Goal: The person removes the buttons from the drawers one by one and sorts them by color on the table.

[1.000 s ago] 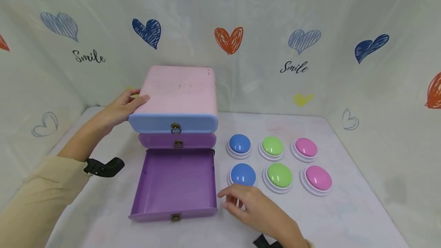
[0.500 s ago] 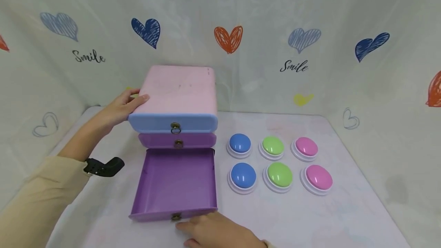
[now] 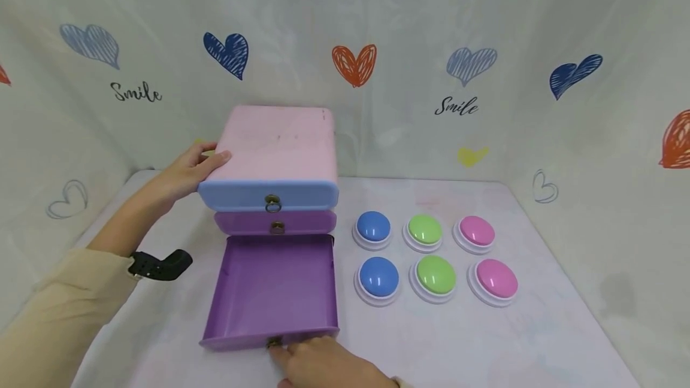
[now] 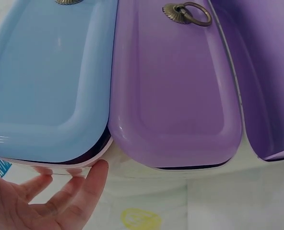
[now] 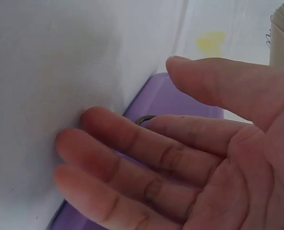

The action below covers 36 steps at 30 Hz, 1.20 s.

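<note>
A small drawer cabinet (image 3: 280,145) with a pink top stands left of centre. Its blue top drawer (image 3: 302,195) and purple middle drawer (image 3: 309,222) are pushed in. The purple bottom drawer (image 3: 277,292) is pulled far out, with nothing lying in it. My left hand (image 3: 190,171) rests on the cabinet's upper left edge, thumb on top; in the left wrist view its fingers touch the side with little bend. In front of the bottom drawer is my right hand (image 3: 323,365), index fingertip right at the metal ring pull (image 5: 144,119), other fingers extended and thumb apart.
Right of the cabinet, several dome push buttons on white bases form two rows: blue (image 3: 380,277), green (image 3: 436,275) and pink (image 3: 496,278). A white curtain (image 3: 399,136) printed with hearts surrounds the white-covered table (image 3: 539,346).
My right hand has moved left from beside the drawer's right edge to its front, and the index finger has come up to the ring pull. My left hand has stayed on the cabinet.
</note>
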### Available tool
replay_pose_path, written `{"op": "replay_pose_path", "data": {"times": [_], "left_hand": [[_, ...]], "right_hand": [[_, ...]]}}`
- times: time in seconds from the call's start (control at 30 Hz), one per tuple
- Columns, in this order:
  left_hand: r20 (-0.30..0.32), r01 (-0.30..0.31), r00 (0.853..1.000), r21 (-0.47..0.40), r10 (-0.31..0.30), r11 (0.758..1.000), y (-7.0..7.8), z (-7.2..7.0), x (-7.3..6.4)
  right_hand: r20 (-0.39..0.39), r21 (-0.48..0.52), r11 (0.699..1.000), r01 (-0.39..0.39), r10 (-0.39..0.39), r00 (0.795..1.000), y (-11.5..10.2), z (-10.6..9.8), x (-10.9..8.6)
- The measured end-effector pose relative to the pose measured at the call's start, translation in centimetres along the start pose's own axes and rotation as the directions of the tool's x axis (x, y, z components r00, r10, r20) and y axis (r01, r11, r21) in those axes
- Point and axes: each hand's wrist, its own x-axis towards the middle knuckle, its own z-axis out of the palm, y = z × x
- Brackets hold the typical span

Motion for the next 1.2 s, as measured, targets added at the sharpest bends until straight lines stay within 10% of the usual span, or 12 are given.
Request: {"op": "replay_pose_path", "data": {"times": [1.2], "left_hand": [[-0.001,0.003,1.000,0.009,-0.003,1.000,-0.1,-0.3,0.0]], "right_hand": [[-0.073,0.234,0.970,-0.064,0.083,0.994,0.1,-0.3,1.4]]}}
